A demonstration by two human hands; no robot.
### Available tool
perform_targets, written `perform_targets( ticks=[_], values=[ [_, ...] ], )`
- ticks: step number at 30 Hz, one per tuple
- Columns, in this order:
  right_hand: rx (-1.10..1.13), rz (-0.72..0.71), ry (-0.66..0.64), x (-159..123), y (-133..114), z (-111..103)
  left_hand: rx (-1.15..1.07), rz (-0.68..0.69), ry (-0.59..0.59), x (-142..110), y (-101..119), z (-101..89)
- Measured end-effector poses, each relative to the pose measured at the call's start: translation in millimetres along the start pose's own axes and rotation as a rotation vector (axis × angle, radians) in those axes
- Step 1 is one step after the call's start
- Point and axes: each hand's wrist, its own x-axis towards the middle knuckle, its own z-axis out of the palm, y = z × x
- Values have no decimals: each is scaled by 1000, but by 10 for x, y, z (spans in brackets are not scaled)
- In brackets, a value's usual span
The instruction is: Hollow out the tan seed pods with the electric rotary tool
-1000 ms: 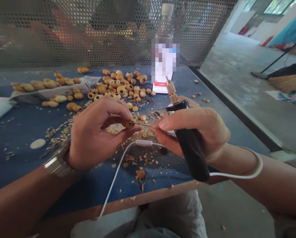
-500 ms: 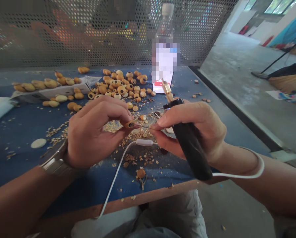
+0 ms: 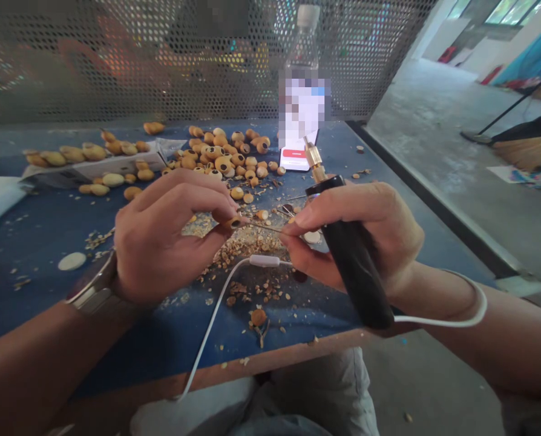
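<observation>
My left hand (image 3: pixel 166 236) pinches a small tan gourd (image 3: pixel 231 223) between thumb and fingertips, its dark opening facing right. My right hand (image 3: pixel 365 236) is closed around a black electric rotary tool (image 3: pixel 359 272) with a brass chuck (image 3: pixel 314 160) pointing up and away. Its thumb and forefinger also pinch a thin metal pick (image 3: pixel 264 227). The pick's far end points left at the gourd's opening; whether the tip is inside, I cannot tell. A white cord (image 3: pixel 443 323) runs from the rotary tool, and a cord with an inline switch (image 3: pixel 264 261) crosses the table beneath my hands.
Behind my hands lies a pile of small gourds (image 3: pixel 220 154), many with cut openings. More gourds line a paper-covered box (image 3: pixel 93 171) at left. A phone (image 3: pixel 298 145) leans on a clear bottle (image 3: pixel 303 54) before a perforated metal screen (image 3: pixel 116 66). Chips and seeds (image 3: pixel 256 245) litter the blue table (image 3: pixel 129 351).
My left hand has shifted slightly left with the gourd. My right hand, holding the rotary tool and pick, has moved a little right, so more of the pick shows between the hands.
</observation>
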Motion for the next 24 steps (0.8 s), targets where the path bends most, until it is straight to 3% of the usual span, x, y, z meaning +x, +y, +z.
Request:
perform_targets(
  ticks=[3,9,17,24],
  values=[
    [33,26,17,-19,1,6,-43,-37,8,-11,0,24],
    [64,184,-3,-19,-49,-24,-326,-255,5,-75,22,82],
    [23,185,-32,40,-78,-42,-474,-255,8,-102,30,105],
    [-34,151,0,-78,12,-37,-561,-263,25,-95,19,132]
  ],
)
